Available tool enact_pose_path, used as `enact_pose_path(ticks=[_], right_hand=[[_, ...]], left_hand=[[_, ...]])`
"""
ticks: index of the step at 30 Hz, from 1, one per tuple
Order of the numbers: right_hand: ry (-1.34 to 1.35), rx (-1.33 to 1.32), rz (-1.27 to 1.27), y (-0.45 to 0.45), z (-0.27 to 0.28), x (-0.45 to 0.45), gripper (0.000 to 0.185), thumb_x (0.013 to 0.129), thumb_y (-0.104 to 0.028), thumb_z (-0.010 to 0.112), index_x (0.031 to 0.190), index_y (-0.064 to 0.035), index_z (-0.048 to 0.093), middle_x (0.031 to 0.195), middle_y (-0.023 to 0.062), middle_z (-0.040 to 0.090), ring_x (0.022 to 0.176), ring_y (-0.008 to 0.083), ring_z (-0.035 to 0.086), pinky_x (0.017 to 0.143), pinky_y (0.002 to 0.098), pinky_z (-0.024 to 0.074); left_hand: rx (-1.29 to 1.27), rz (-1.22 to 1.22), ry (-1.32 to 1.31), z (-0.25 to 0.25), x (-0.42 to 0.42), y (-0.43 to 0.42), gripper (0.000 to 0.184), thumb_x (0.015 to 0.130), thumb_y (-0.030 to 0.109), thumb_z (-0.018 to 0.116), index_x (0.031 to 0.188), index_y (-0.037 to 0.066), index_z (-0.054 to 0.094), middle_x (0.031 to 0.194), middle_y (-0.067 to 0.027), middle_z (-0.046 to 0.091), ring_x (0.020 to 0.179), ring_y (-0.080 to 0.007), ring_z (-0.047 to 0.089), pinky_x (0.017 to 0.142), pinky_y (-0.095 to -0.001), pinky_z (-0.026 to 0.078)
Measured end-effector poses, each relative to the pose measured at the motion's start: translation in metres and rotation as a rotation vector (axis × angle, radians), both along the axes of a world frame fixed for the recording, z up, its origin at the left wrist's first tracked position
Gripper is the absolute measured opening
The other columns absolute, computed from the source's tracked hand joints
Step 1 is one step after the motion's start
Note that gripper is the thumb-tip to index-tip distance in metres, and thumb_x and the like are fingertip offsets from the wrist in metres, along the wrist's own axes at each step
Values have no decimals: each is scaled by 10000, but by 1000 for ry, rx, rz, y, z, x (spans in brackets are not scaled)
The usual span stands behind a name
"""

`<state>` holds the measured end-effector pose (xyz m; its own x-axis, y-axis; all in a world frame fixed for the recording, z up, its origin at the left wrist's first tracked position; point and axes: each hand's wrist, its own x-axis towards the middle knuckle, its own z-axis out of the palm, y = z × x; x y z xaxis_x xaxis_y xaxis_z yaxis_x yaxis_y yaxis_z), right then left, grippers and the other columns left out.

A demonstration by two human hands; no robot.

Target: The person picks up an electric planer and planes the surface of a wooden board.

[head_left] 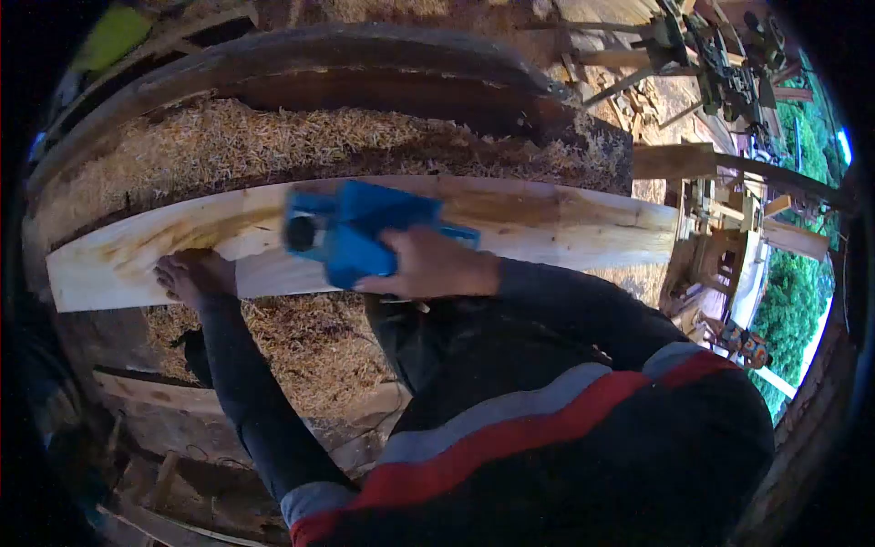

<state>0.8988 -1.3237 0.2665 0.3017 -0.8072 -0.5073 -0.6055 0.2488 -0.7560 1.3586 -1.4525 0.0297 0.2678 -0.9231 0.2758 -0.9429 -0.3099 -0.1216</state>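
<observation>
A long pale wooden board (565, 235) with brown streaks lies across the view, tapering toward the right. My right hand (437, 264) is closed around the handle of a blue electric hand planer (369, 228), which sits on the middle of the board and is slightly blurred. At the near edge, toward the board's left end, my left hand (196, 276) grips the wood with bent fingers. Part of the planer's handle is hidden by my right hand.
Wood shavings (255, 141) cover the surface behind the board, and more lie in front of it. A dark curved timber (383, 77) runs along the back. At the right are stacked wood pieces (729, 237) and a person (743, 345) far off.
</observation>
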Motion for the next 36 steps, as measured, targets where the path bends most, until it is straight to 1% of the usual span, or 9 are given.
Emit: enact_pose_path(ticks=[2, 4, 7, 14, 23, 29, 33, 35, 36], right_hand=[[94, -249, -16, 44, -11, -53, 658, 778, -554, 738, 1084, 21, 652, 987, 266, 690, 899, 397, 683, 829, 457, 524], [180, -76, 21, 73, 13, -107, 677, 785, -555, 738, 1144, 12, 651, 1025, 250, 689, 922, 375, 682, 848, 441, 522], [161, -131, -58, 139, -5, -197, 668, 792, -508, 760, 1190, 14, 635, 1052, 213, 693, 980, 321, 677, 887, 410, 514], [174, 76, -208, 261, 22, -343, 494, 848, -279, 763, 1228, -5, 609, 1006, 91, 696, 889, 185, 644, 812, 342, 522], [125, 106, -149, 310, -7, -413, 206, 907, -203, 692, 1005, -37, 619, 659, -19, 547, 537, 87, 512, 507, 241, 423], [-16, -46, -53, 215, 6, -278, 249, 914, -313, 694, 854, -85, 612, 621, -3, 550, 484, 115, 521, 473, 260, 416], [-6, -204, 45, 126, -13, -194, 391, 909, -406, 661, 681, -88, 639, 530, 30, 549, 476, 125, 533, 463, 301, 384], [-70, -206, 117, 90, -11, -158, 384, 907, -395, 660, 712, -65, 654, 545, 39, 562, 477, 141, 539, 454, 316, 401], [-128, -232, 144, 73, -15, -144, 386, 903, -390, 668, 710, -56, 650, 546, 41, 560, 474, 147, 537, 450, 324, 408]], left_hand=[[88, -148, 272, -28, 65, -13, 527, 993, 273, 492, 1450, 29, 401, 1497, -212, 417, 1385, -404, 378, 1097, -513, 364], [165, -284, 518, -36, 87, 13, 512, 994, 276, 497, 1430, 17, 431, 1463, -219, 461, 1349, -411, 428, 1071, -515, 396], [23, 58, 672, -76, 69, 113, 476, 1005, 287, 484, 1379, -8, 489, 1372, -257, 525, 1222, -454, 515, 1021, -525, 429], [303, 572, 1067, -177, -221, 599, 550, 1011, 347, 489, 1450, 25, 410, 1527, -246, 348, 1379, -403, 382, 1105, -505, 360], [822, 1179, 1434, -58, -550, 992, 651, 936, 312, 573, 1462, -1, 353, 1489, -267, 366, 1368, -408, 381, 1107, -493, 355], [618, 1064, 1468, -96, -602, 974, 731, 886, 289, 628, 1471, -18, 314, 1464, -281, 378, 1361, -411, 380, 1109, -485, 352], [-121, 640, 1377, -161, -617, 798, 748, 860, 261, 645, 1468, -25, 314, 1438, -280, 403, 1340, -399, 399, 1112, -468, 346], [-252, 546, 1578, -77, -621, 662, 968, 746, 92, 776, 1526, 12, 209, 1520, -231, 331, 1424, -366, 317, 1152, -419, 304], [-159, 376, 1362, -134, -643, 629, 1047, 710, 112, 816, 1545, 62, 186, 1524, -205, 343, 1410, -372, 335, 1148, -435, 314]])
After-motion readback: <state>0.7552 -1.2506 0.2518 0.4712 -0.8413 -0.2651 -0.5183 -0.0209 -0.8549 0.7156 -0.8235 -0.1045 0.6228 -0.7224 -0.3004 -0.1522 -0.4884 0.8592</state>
